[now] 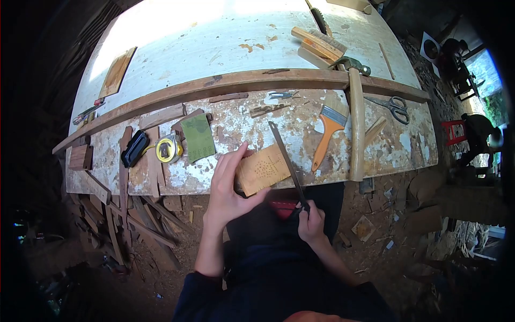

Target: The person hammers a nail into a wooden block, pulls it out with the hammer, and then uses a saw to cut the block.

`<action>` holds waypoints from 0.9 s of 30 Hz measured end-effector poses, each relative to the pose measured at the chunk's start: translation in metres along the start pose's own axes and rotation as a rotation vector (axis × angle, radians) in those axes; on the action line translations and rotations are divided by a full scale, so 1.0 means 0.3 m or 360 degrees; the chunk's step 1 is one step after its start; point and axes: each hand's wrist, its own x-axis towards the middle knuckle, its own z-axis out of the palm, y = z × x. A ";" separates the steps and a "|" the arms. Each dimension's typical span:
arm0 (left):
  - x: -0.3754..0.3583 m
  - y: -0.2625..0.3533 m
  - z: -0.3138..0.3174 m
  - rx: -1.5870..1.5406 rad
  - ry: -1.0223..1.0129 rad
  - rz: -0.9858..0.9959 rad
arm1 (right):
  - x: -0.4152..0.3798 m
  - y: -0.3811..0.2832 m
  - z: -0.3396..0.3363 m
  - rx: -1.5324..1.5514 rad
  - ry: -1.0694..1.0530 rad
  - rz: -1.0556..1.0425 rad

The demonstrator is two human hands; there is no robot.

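Observation:
My left hand grips a small light-brown wooden block between thumb and fingers at the table's front edge. Dark dots are marked in a cluster on the block's upper face. In my right hand is the lower end of a long thin dark metal blade, its far tip angled up and to the left. The blade runs along the block's right end, overlapping it in this view. A piece of green sandpaper lies just beyond my left hand. Right of the blade rests a paintbrush with an orange handle.
A long wooden beam crosses the worn table. Against it leans a hammer; scissors lie to its right. A tape measure and a black object sit at left. Several nails lie near the beam. Wood scraps cover the floor.

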 end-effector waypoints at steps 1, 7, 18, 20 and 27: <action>0.002 0.000 0.004 0.0004 0.0005 0.0001 | 0.000 0.001 0.005 -0.0008 0.0023 -0.0027; 0.000 -0.009 0.006 0.0019 0.0004 -0.0015 | -0.007 0.022 0.028 -0.0049 0.0057 -0.0059; -0.005 -0.007 0.002 0.0032 -0.0036 -0.0151 | -0.049 0.124 0.039 -0.0267 0.0042 -0.0047; -0.003 -0.005 0.010 -0.0010 0.0014 -0.0143 | -0.026 0.083 0.035 -0.0264 0.0060 -0.0057; -0.005 -0.015 0.003 -0.0004 -0.0034 -0.0150 | -0.084 0.164 0.014 -0.0218 -0.0011 -0.0043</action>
